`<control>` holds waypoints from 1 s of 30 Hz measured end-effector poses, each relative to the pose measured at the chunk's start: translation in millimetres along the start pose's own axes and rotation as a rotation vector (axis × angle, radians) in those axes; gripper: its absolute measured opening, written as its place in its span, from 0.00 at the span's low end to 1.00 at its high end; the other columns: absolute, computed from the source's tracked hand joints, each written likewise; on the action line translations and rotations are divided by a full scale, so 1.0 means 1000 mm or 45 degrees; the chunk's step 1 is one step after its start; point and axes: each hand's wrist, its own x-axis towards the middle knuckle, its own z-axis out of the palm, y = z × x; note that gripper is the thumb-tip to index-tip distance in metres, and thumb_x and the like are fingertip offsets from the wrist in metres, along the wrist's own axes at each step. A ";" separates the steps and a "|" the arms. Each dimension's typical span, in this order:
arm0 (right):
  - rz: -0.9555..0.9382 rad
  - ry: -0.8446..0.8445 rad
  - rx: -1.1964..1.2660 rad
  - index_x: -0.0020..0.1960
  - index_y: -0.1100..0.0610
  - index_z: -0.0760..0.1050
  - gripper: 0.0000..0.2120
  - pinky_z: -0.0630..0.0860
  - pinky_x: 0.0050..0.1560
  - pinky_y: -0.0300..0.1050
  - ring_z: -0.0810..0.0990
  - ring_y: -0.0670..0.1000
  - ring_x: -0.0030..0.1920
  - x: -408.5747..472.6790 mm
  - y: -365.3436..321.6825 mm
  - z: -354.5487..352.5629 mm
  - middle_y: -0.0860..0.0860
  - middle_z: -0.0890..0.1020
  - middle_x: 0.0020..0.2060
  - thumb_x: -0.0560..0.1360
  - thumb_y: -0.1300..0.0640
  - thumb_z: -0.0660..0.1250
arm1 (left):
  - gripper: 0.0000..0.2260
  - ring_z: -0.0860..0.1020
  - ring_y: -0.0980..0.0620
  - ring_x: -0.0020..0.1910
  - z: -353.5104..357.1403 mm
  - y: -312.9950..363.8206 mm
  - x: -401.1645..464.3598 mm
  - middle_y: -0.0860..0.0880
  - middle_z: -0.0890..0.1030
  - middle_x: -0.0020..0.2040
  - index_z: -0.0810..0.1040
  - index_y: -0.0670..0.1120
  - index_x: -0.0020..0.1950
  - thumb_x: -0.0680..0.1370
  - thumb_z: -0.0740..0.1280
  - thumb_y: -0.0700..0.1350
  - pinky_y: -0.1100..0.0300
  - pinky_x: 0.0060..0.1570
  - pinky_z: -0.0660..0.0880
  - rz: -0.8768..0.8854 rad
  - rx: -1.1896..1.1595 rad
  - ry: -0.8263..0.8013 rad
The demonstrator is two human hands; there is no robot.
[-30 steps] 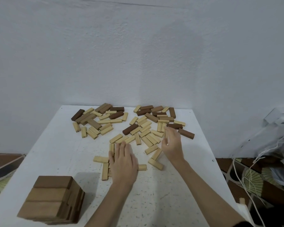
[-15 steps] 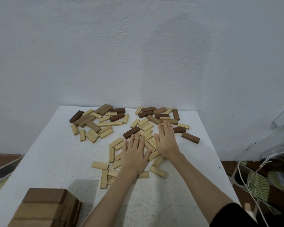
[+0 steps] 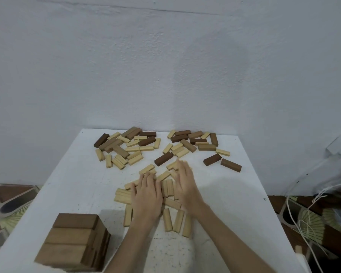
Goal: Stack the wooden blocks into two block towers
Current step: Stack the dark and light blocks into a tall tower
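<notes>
My left hand (image 3: pixel 147 196) and right hand (image 3: pixel 186 184) lie flat, fingers straight, on the pale blocks (image 3: pixel 168 187) mid-surface (image 3: pixel 234 194). A brown tower (image 3: pixel 75 241) stands near-left

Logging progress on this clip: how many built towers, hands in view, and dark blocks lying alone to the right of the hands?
Built block tower: 1
Hands, left hand and right hand, both flat on the light blocks: 2
Lone dark blocks right of the hands: 2
Total: 5
</notes>
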 end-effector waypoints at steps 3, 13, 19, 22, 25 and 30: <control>0.112 -0.054 -0.094 0.75 0.61 0.58 0.21 0.50 0.73 0.42 0.55 0.55 0.75 0.043 0.012 -0.017 0.56 0.58 0.75 0.83 0.61 0.49 | 0.23 0.47 0.54 0.77 0.000 0.011 -0.001 0.52 0.54 0.77 0.55 0.49 0.76 0.82 0.42 0.55 0.51 0.75 0.43 0.057 -0.038 -0.075; 0.192 -0.581 -0.227 0.78 0.58 0.52 0.24 0.39 0.76 0.52 0.42 0.50 0.77 0.095 0.024 -0.029 0.53 0.49 0.78 0.84 0.51 0.41 | 0.39 0.34 0.55 0.73 0.020 0.036 0.027 0.51 0.42 0.78 0.41 0.48 0.77 0.69 0.20 0.61 0.52 0.72 0.36 0.335 0.118 -0.206; 0.245 -0.565 0.038 0.78 0.56 0.50 0.23 0.36 0.73 0.42 0.42 0.45 0.77 0.037 0.019 -0.026 0.47 0.49 0.77 0.84 0.54 0.40 | 0.36 0.46 0.55 0.76 0.016 0.028 0.023 0.51 0.52 0.78 0.52 0.47 0.77 0.72 0.30 0.57 0.58 0.73 0.44 0.182 -0.176 0.007; 0.270 -0.426 0.173 0.78 0.58 0.51 0.22 0.41 0.73 0.38 0.47 0.45 0.77 0.031 0.014 -0.037 0.48 0.53 0.77 0.84 0.55 0.43 | 0.32 0.45 0.55 0.77 0.016 0.029 0.027 0.51 0.50 0.78 0.51 0.47 0.77 0.76 0.33 0.58 0.56 0.73 0.44 0.198 -0.148 -0.047; 0.203 -0.214 -0.030 0.77 0.59 0.53 0.22 0.42 0.71 0.34 0.48 0.46 0.76 0.053 0.028 -0.051 0.52 0.54 0.77 0.84 0.59 0.47 | 0.29 0.46 0.53 0.77 0.023 0.030 0.030 0.53 0.47 0.77 0.51 0.52 0.77 0.79 0.33 0.58 0.52 0.74 0.45 0.404 0.044 -0.180; 0.186 -0.217 -0.562 0.78 0.58 0.50 0.24 0.41 0.74 0.52 0.44 0.55 0.77 0.124 0.049 -0.050 0.57 0.49 0.78 0.84 0.54 0.46 | 0.26 0.76 0.49 0.63 0.027 0.026 0.033 0.51 0.76 0.65 0.77 0.54 0.64 0.83 0.40 0.52 0.47 0.59 0.73 0.426 0.260 -0.271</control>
